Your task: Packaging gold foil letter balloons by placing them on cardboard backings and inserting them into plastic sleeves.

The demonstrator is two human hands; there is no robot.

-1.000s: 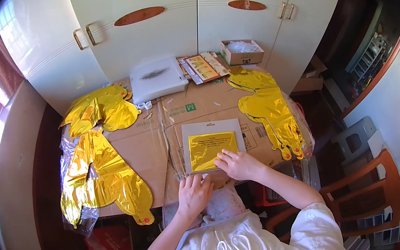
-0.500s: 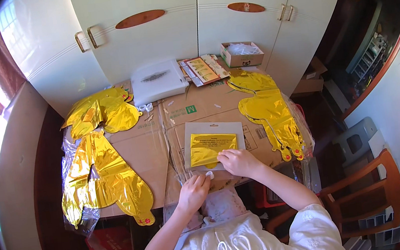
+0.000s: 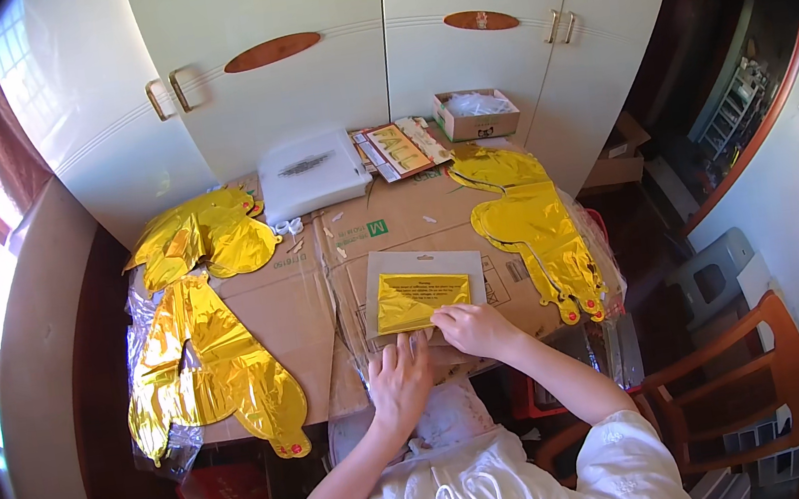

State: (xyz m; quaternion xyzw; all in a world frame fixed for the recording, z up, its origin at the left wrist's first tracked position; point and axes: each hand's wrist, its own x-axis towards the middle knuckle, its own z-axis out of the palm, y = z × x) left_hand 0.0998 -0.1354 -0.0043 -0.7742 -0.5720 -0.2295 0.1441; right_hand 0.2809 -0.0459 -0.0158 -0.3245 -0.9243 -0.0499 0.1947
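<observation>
A folded gold foil balloon [image 3: 422,293] with dark print lies on a pale grey card [image 3: 424,258] that has a hanging slot at its far edge. The fingers of my right hand [image 3: 476,330] are closed on the balloon's near right corner. My left hand [image 3: 400,383] lies just below the card's near edge, fingers stretched and slightly apart, their tips close to the balloon's near edge. I make out nothing held in it. Both hands rest at the front of the cardboard-covered table [image 3: 277,316].
Flat gold foil balloons lie at the left [image 3: 207,361], far left [image 3: 196,238] and right [image 3: 538,231]. Along the back are a white plastic case [image 3: 312,175], a printed cardboard piece [image 3: 404,150] and a small open box [image 3: 477,116]. A wooden chair [image 3: 731,388] stands at the right.
My left hand has moved up toward the card and its fingers have straightened. The small white piece beside its fingertips is no longer visible. My right hand stays at the balloon's corner.
</observation>
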